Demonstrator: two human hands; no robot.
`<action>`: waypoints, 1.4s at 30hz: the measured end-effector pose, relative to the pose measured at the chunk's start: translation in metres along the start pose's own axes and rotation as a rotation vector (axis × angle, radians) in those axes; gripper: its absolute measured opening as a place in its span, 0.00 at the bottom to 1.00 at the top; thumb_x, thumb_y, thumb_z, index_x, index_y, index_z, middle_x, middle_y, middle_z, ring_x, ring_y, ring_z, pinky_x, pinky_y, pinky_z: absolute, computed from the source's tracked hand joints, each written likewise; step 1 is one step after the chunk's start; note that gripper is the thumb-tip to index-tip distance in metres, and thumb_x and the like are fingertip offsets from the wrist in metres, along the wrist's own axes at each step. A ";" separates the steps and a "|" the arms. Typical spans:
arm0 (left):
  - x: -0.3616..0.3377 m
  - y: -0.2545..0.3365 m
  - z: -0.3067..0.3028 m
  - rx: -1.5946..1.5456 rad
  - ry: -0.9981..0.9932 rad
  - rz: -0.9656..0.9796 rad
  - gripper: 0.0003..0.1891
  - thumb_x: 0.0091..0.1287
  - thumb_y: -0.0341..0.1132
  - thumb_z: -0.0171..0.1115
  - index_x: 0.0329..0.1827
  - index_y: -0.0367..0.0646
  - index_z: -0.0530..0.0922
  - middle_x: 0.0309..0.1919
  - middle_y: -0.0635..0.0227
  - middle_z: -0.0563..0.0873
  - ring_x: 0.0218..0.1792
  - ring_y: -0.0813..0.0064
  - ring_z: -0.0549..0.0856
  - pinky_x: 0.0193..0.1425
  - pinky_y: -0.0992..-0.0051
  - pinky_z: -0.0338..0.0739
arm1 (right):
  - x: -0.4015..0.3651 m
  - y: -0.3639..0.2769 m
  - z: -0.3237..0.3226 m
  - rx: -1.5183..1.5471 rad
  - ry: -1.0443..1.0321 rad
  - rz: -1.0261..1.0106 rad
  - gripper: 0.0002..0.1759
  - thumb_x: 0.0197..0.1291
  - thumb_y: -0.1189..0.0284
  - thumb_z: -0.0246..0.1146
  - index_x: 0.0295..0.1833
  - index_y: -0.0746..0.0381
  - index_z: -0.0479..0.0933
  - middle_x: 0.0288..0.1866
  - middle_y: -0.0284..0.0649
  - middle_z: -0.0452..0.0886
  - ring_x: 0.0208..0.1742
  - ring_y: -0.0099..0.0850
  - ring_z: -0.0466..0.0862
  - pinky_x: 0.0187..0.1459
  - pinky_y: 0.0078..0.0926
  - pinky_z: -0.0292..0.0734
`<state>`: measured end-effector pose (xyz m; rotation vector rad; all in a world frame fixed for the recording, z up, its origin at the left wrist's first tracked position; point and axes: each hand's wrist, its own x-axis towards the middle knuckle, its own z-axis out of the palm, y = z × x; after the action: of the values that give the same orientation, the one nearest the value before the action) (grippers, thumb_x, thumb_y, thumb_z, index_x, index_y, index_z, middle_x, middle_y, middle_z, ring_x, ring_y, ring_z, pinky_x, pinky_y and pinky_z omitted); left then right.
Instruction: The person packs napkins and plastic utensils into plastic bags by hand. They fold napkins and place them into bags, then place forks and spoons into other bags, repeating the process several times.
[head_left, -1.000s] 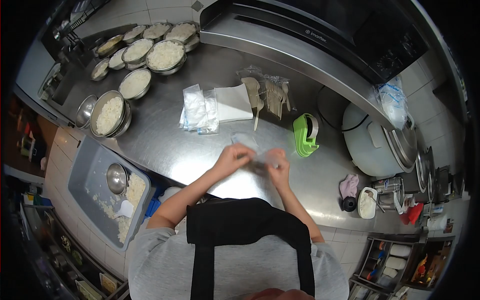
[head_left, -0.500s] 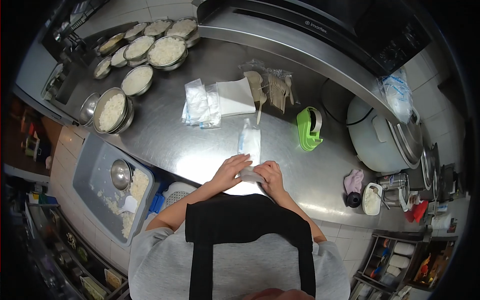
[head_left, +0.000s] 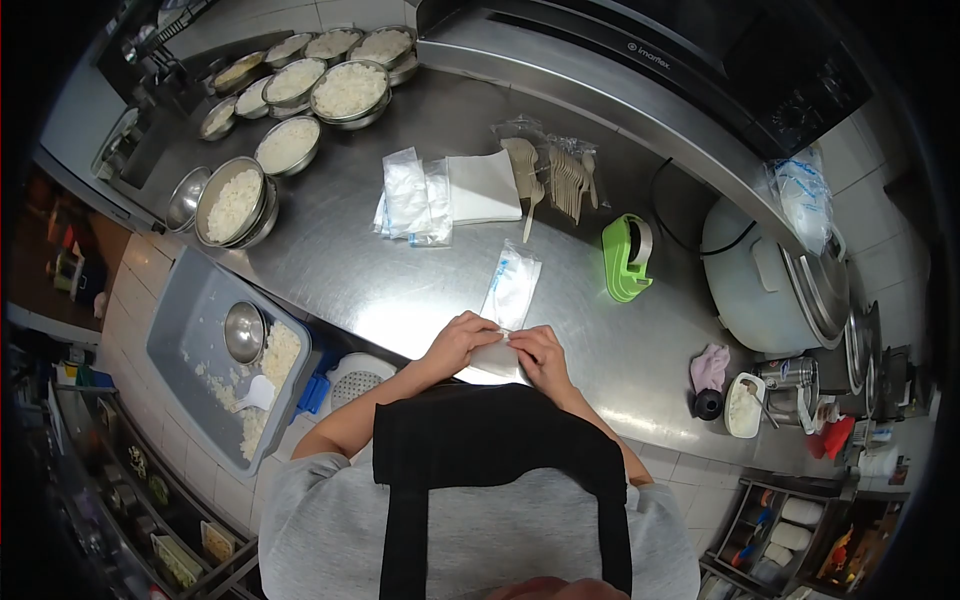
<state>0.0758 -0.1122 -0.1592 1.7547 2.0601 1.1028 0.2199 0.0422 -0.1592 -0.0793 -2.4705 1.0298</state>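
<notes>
A clear plastic packet (head_left: pixel 512 284) with white contents lies on the steel counter near its front edge. My left hand (head_left: pixel 467 338) pinches the packet's near part from the left. From the right, my right hand (head_left: pixel 540 354) pinches the same part, fingertips close to the left ones. Beyond the packet are more wrapped packets (head_left: pixel 406 195), a stack of white napkins (head_left: pixel 484 187), and wooden spoons and forks (head_left: pixel 566 182) in clear plastic. To the right stands a green tape dispenser (head_left: pixel 626 258).
Metal bowls of rice (head_left: pixel 350 90) crowd the counter's back left. A grey tub (head_left: pixel 190 400) with rice, a bowl and a white scoop sits lower left. At right are a large rice cooker (head_left: pixel 750 285) and a white container (head_left: pixel 744 405).
The view has shifted slightly. My hands have drawn closer together at the packet, their fingertips now pinching it, and the packet's far end tilts more to the right.
</notes>
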 end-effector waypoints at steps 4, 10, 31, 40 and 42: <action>0.005 -0.013 0.004 -0.194 0.046 -0.140 0.11 0.54 0.26 0.59 0.40 0.42 0.83 0.35 0.61 0.83 0.37 0.64 0.79 0.42 0.71 0.74 | 0.001 0.006 0.005 0.158 0.010 0.284 0.07 0.50 0.77 0.61 0.37 0.64 0.79 0.34 0.41 0.80 0.38 0.36 0.77 0.41 0.28 0.73; 0.026 -0.029 0.006 -0.381 0.097 -0.433 0.13 0.63 0.42 0.57 0.30 0.40 0.81 0.15 0.63 0.79 0.17 0.69 0.76 0.24 0.70 0.67 | 0.014 -0.001 0.017 0.169 0.186 0.457 0.07 0.53 0.73 0.62 0.34 0.67 0.78 0.24 0.44 0.75 0.29 0.35 0.78 0.34 0.30 0.72; 0.041 0.002 0.009 -1.928 -0.080 -0.788 0.30 0.68 0.52 0.48 0.63 0.36 0.61 0.56 0.54 0.74 0.54 0.62 0.78 0.60 0.59 0.71 | 0.017 0.005 0.005 0.628 0.081 0.750 0.10 0.58 0.74 0.58 0.24 0.64 0.75 0.17 0.26 0.72 0.17 0.13 0.66 0.20 0.14 0.57; 0.049 0.019 -0.015 -1.493 -0.035 -0.770 0.25 0.73 0.45 0.39 0.63 0.33 0.58 0.51 0.51 0.76 0.53 0.61 0.78 0.57 0.63 0.74 | 0.040 0.071 -0.113 -0.233 1.005 0.301 0.10 0.61 0.67 0.57 0.36 0.64 0.75 0.29 0.31 0.75 0.33 0.19 0.72 0.38 0.20 0.67; 0.048 0.023 -0.020 -1.522 -0.047 -0.742 0.25 0.73 0.45 0.39 0.63 0.33 0.58 0.51 0.50 0.76 0.53 0.61 0.78 0.56 0.64 0.75 | 0.032 0.110 -0.137 -0.065 0.854 0.529 0.09 0.61 0.67 0.58 0.36 0.62 0.76 0.31 0.31 0.76 0.35 0.19 0.72 0.38 0.22 0.68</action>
<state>0.0682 -0.0758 -0.1160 0.2292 0.9344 1.5503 0.2381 0.2186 -0.1376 -1.0111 -1.7053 0.8471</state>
